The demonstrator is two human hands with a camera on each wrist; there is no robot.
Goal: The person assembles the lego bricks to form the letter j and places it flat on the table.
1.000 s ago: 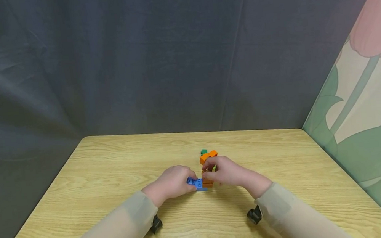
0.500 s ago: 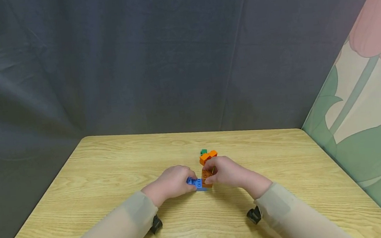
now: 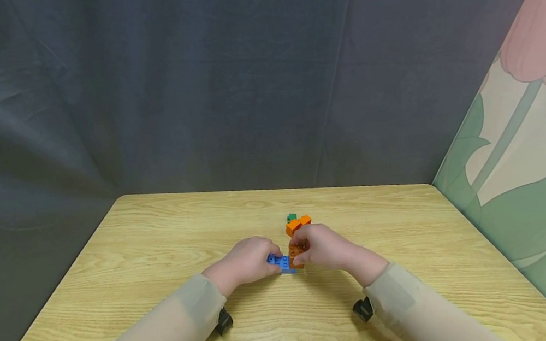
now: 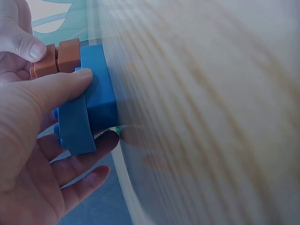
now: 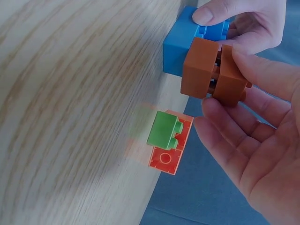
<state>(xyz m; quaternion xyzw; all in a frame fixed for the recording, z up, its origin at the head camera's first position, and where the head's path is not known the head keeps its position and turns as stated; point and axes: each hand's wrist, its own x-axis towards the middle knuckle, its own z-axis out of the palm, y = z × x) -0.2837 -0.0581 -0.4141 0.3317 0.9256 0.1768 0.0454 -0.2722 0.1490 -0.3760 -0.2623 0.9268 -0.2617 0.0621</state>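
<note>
My left hand [image 3: 249, 258] grips a blue toy-brick piece low at the middle of the table. In the left wrist view its thumb presses the large blue brick [image 4: 101, 93], on which a curved blue brick [image 4: 75, 126] is fixed. On the right end of the large blue brick sits a brown brick [image 5: 200, 68]. My right hand [image 3: 327, 246] pinches a second brown brick [image 5: 229, 82] between thumb and fingers, right over the first one. A narrow gap with studs shows between the two brown bricks.
Just beyond the right hand lie orange bricks [image 3: 293, 227] and a dark green brick [image 3: 292, 217]. The right wrist view shows a light green brick [image 5: 161, 130] beside an overturned orange-red brick [image 5: 164, 161]. A dark curtain [image 3: 245, 85] hangs behind the wooden table [image 3: 184, 217].
The upper brown brick in my right hand has turned, so that its studs show, and come down closer over the lower one. The left hand and the blue bricks have stayed in place.
</note>
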